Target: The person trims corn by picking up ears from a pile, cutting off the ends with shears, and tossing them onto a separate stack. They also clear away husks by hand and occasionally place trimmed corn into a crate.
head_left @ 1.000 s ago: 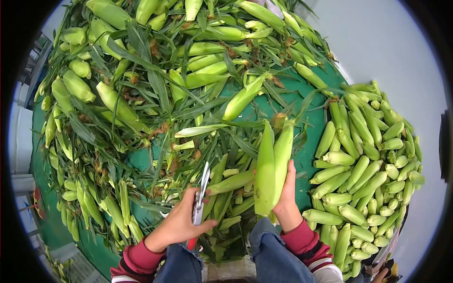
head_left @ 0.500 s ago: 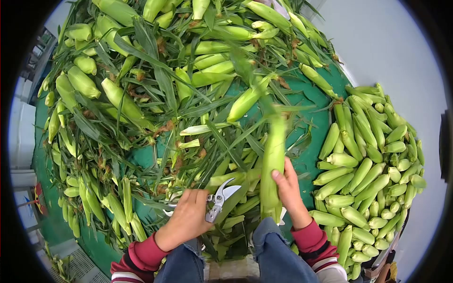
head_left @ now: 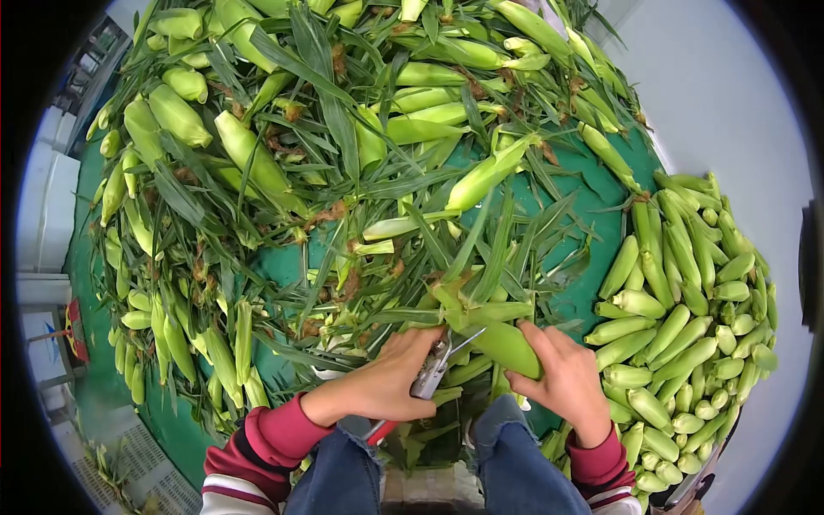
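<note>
My left hand (head_left: 386, 378) is closed round pruning shears (head_left: 432, 369) with silver blades and a red handle end. The blades lie against the tip side of a green corn ear (head_left: 505, 348), where its leafy top joins. My right hand (head_left: 562, 373) grips the other end of this ear, which lies tilted above my knees. Long husk leaves spread upward from its leafy end. Whether the blades are parted round the ear is hard to tell.
A large heap of leafy corn (head_left: 257, 163) covers the left and far side of the green surface (head_left: 287, 266). Trimmed ears (head_left: 678, 343) are piled at the right. A pale wall (head_left: 730, 112) stands behind them. A slatted crate (head_left: 142, 463) is at lower left.
The ear has turned from upright to slanting, its leafy end now by the shears. My left hand and the shears have moved right to meet it. The whole view has shifted slightly.
</note>
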Available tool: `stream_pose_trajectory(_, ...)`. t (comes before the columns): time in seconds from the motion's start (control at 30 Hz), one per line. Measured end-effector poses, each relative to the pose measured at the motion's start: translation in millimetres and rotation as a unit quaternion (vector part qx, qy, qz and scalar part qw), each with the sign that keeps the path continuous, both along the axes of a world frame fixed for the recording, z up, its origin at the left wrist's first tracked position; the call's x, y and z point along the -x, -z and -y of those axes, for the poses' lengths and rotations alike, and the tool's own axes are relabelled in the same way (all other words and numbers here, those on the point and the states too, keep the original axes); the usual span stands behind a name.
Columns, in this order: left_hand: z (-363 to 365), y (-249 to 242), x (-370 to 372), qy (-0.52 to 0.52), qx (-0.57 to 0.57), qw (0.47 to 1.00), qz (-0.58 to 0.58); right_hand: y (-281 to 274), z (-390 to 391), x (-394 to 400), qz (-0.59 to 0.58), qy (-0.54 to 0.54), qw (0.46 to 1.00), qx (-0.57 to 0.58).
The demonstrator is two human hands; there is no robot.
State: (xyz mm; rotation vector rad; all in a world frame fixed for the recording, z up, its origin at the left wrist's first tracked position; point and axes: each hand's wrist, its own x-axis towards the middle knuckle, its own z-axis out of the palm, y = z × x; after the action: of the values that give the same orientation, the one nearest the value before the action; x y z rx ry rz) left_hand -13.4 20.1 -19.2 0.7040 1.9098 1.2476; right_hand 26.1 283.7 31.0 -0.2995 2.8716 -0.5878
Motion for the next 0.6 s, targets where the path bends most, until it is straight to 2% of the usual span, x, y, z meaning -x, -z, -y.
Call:
stream_pose_trajectory(0.17, -3, -4, -4, -0.052, -0.018, 0.998, -0.042, -10, -1, 6, -0.017, -0.034, 0.999, -0.033)
stream_pose_trajectory(0.27, -9, -16, -15, -0.048, 0.07, 0.995, -0.049, -13, -6, 7, -0.004, -0.048, 0.997, -0.06)
stream_pose_trajectory(0.3, -10, -16, -20, -0.096, 0.053, 0.994, 0.027, -12, -8, 5, 0.002, -0.046, 0.997, -0.056)
stream_pose_trajectory(0.33, -8, -10, -27, -0.111, 0.055, 0.992, 0.036, -11, -9, 4, 0.007, -0.045, 0.998, -0.05)
stream_pose_trajectory(0.4, -3, 4, -34, -0.139, 0.056, 0.987, 0.049, -5, -9, -1, 0.012, 0.006, 1.0, 0.019)
stream_pose_trajectory(0.43, 1, 5, -32, -0.106, 0.049, 0.99, 0.079, -2, -9, -6, 0.016, 0.034, 0.998, 0.052)
stream_pose_trajectory(0.53, 0, -2, -34, -0.137, -0.034, 0.968, 0.207, 13, -11, -10, -0.006, 0.027, 0.987, 0.16)
stream_pose_trajectory(0.57, -3, -1, -36, -0.16, -0.116, 0.954, 0.223, 18, -12, -11, -0.016, 0.015, 0.985, 0.173)
stream_pose_trajectory(0.6, -6, -8, -30, -0.163, -0.122, 0.96, 0.192, 18, -10, -12, -0.019, 0.023, 0.981, 0.189)
